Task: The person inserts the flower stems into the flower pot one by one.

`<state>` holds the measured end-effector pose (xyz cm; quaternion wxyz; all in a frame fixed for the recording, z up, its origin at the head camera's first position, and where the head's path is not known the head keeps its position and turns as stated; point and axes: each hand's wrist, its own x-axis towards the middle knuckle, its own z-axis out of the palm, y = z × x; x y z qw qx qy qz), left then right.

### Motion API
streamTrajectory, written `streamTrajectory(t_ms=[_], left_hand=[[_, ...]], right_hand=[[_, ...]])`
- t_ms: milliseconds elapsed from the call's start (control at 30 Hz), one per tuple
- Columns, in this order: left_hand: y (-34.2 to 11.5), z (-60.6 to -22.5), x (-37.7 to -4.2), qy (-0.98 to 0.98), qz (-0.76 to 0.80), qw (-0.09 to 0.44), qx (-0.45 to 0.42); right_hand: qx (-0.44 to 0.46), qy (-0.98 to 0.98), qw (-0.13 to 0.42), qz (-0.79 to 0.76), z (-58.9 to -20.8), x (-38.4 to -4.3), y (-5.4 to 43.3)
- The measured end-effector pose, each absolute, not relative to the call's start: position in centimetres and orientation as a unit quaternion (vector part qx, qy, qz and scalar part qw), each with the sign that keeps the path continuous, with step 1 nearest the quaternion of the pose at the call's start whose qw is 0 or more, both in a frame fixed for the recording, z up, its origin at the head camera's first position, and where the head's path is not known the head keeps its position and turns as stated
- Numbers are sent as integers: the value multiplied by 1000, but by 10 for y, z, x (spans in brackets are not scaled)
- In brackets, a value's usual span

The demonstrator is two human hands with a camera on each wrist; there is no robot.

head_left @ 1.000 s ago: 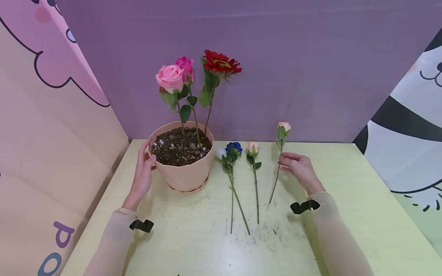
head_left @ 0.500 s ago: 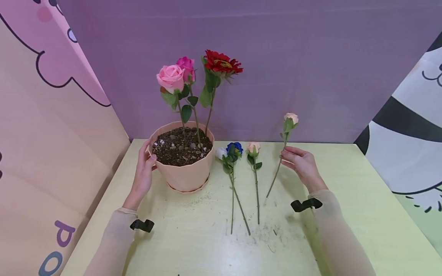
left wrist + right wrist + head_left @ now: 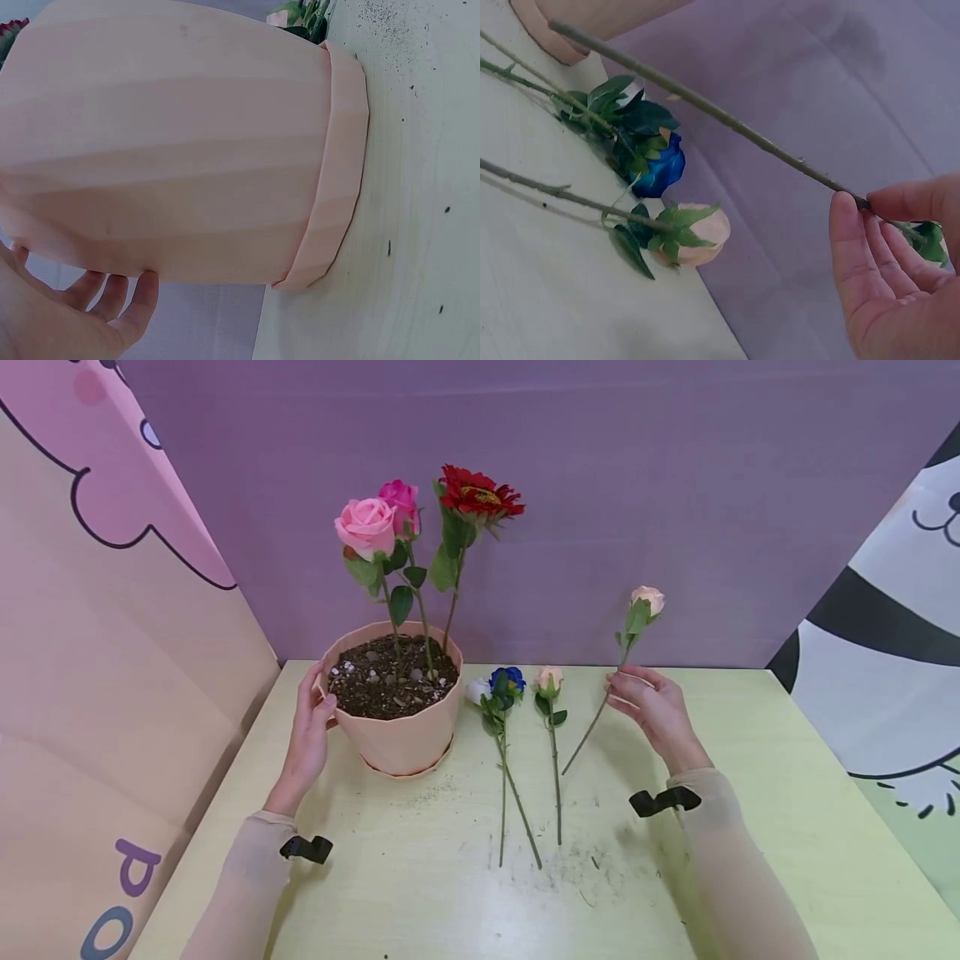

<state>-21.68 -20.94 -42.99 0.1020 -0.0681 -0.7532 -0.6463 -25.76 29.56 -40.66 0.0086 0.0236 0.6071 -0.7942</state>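
My left hand [image 3: 307, 735] rests against the left side of a pink flowerpot [image 3: 401, 743]; in the left wrist view its fingertips touch the outer wall. Dark soil [image 3: 375, 681] fills the pot, and a light pink rose [image 3: 366, 528], a magenta rose [image 3: 402, 508] and a red flower [image 3: 480, 495] stand in it. Between thumb and fingers, my right hand [image 3: 656, 714] pinches the stem of a pale peach rose [image 3: 647, 600]. This rose slants, bloom up and to the right, its cut end pointing down-left. In the right wrist view its bloom is mostly hidden behind the hand.
Right of the pot lie a blue rose [image 3: 507, 681] and a white flower [image 3: 477, 692] with crossing stems. Another peach rose [image 3: 549, 681] lies beside them. Crumbs of soil [image 3: 555, 877] dot the pale table [image 3: 420, 893]. A purple backdrop [image 3: 675, 510] rises behind it.
The peach rose in my right hand has risen and tilted, its bloom moving up and right, its stem end swinging left and up. My left hand has stayed at the pot.
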Motion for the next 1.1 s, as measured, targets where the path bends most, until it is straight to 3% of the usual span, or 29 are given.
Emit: streamTrajectory(t_ms=[367, 1100], left_hand=[[-210, -429, -217, -753, -647, 98, -64], [-209, -430, -219, -749, -651, 103, -65]], right_hand=[[7, 563, 12, -826, -387, -252, 277], [-75, 534, -74, -839, -338, -246, 220]])
